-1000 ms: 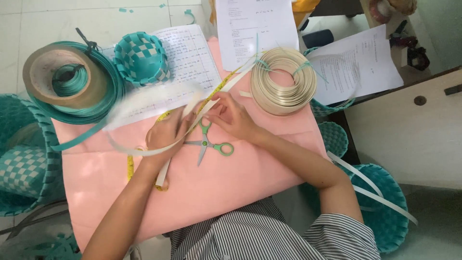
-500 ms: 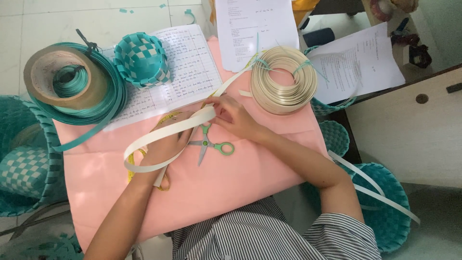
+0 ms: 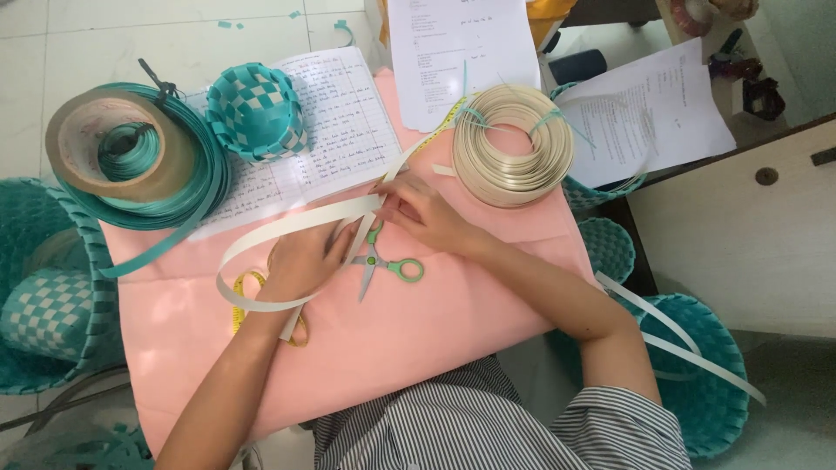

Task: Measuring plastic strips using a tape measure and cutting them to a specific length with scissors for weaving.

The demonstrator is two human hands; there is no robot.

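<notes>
At centre frame I see my left hand (image 3: 300,261) lying flat, fingers loosely spread, pressing a cream strip (image 3: 287,228) onto the pink table cover (image 3: 418,339), apparently to keep its springy loop from uncurling toward the lower left. My right hand (image 3: 418,213) is closed in a pinch on the same strip just beside the left fingertips, where the band runs up toward the cream coil (image 3: 514,144) at upper centre. Green-handled scissors (image 3: 383,261) lie shut just below both hands, within easy reach. A yellow measuring tape (image 3: 244,300) peeks out under the left wrist. At upper left sit a teal strip coil (image 3: 187,187) around a brown tape roll (image 3: 113,148), a small teal-and-white woven basket (image 3: 257,109), and a white handwritten notebook (image 3: 340,122); white rectangular printed sheets (image 3: 461,48) lie along the top.
</notes>
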